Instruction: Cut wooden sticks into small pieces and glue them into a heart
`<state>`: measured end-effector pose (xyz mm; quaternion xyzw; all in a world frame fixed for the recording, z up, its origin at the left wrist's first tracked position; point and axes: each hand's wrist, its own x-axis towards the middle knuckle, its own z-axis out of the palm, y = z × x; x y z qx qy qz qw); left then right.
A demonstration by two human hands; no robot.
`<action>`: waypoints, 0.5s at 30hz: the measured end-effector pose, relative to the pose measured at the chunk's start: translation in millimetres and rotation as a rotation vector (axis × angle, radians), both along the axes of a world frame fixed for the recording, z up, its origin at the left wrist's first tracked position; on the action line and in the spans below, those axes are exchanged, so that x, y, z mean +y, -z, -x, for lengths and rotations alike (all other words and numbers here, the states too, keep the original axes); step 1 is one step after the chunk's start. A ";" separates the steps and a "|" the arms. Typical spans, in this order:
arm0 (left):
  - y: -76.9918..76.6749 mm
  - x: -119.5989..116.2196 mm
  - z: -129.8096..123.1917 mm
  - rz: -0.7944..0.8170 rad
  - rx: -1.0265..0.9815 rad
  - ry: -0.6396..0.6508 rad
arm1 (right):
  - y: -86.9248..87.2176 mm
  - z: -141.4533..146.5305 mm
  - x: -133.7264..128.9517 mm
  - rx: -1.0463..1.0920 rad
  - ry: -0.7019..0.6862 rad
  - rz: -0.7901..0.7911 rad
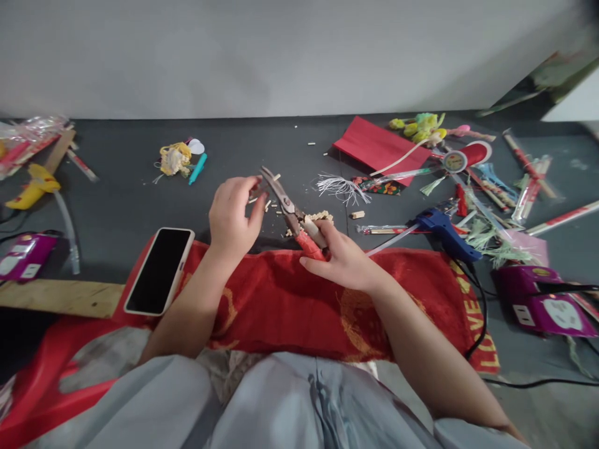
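Observation:
My right hand (pixel 344 259) is wrapped round the handles of metal scissors (pixel 284 198), one handle red and the other whitish. Their blades point up and left, with the tips close to the fingers of my left hand (pixel 234 215). Those fingers are bent, thumb and fingertips near each other; whatever they pinch is too small to make out. A small pale stick piece (pixel 276 178) shows by the blade tips. Beneath the scissors, partly hidden by them and my right hand, lies a heap of short pale pieces (pixel 321 216) on the dark table.
A red towel (pixel 299 305) covers the table's front edge, with a phone (pixel 160 271) at its left. To the right lie a blue glue gun (pixel 444 234), a red envelope (pixel 379 146), a thread spool (pixel 468 156) and a purple box (pixel 545 302). A yellow glue gun (pixel 35 187) lies far left.

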<state>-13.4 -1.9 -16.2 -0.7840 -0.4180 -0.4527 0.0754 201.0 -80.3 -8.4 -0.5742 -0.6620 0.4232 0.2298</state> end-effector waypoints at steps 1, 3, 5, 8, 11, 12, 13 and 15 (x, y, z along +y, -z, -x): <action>0.6 0.6 1.2 -0.037 0.047 -0.015 | -0.9 0.4 -0.7 -0.008 -0.020 0.005; 2.4 1.4 3.3 -0.074 0.105 -0.041 | -2.4 1.1 -1.7 -0.027 -0.043 0.011; 3.5 1.8 5.3 -0.079 0.137 -0.056 | -3.6 1.0 -2.2 -0.045 -0.053 0.014; 0.2 1.3 7.1 -0.046 0.163 -0.043 | -4.7 -0.1 -2.4 -0.060 -0.078 0.008; -9.6 -0.9 7.8 0.023 0.140 0.007 | -5.2 -1.5 -2.6 -0.083 -0.093 -0.006; -13.6 -1.9 8.1 0.059 0.117 0.036 | -5.2 -2.0 -2.6 -0.095 -0.096 -0.007; -17.8 -2.9 8.4 0.104 0.086 0.067 | -5.2 -2.5 -2.6 -0.104 -0.100 -0.006; -25.0 -4.6 9.5 0.226 0.017 0.128 | -4.9 -3.7 -2.3 -0.107 -0.108 -0.012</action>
